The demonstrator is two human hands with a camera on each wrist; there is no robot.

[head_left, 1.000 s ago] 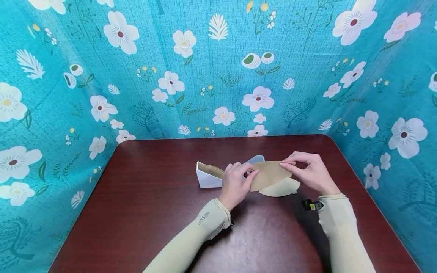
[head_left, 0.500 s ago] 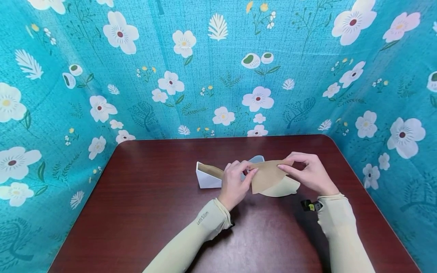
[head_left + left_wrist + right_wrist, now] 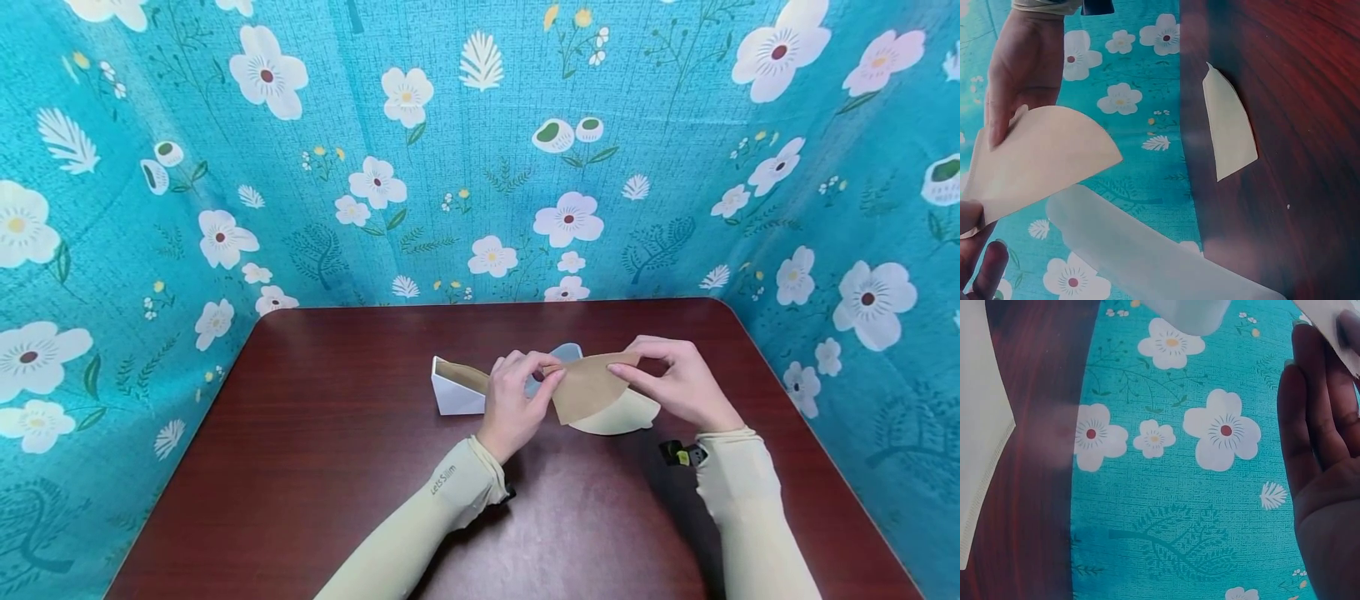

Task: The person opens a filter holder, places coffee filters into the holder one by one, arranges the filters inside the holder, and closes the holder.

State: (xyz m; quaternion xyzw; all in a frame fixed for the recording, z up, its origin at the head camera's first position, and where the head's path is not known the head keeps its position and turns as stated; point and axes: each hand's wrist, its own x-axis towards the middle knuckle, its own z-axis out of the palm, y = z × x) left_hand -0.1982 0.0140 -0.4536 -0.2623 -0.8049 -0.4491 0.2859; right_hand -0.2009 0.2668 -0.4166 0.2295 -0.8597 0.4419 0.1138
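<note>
Both hands hold a brown, fan-shaped paper coffee filter (image 3: 585, 393) above the table. My left hand (image 3: 513, 402) pinches its left corner between thumb and fingers. At the upper right edge, my right hand (image 3: 681, 382) pinches it with the thumb in front. The left wrist view shows the filter's (image 3: 1054, 156) curved edge and crimped seam. A second, paler coffee filter (image 3: 621, 415) lies on the table, partly hidden behind the held one. Only part of the right hand (image 3: 1329, 444) and a sliver of held paper appear in the right wrist view.
A white slant-topped box (image 3: 459, 397) with brown paper inside stands left of the hands, partly covered by the left hand. Behind the held filter is a translucent bluish lid-like piece (image 3: 567, 352). The dark red wooden table (image 3: 337, 433) meets a flowered turquoise cloth (image 3: 420, 167).
The held filter has turned slightly, its lower left corner shifting right and covering more of the second filter. My right hand has edged left; the left hand has barely moved.
</note>
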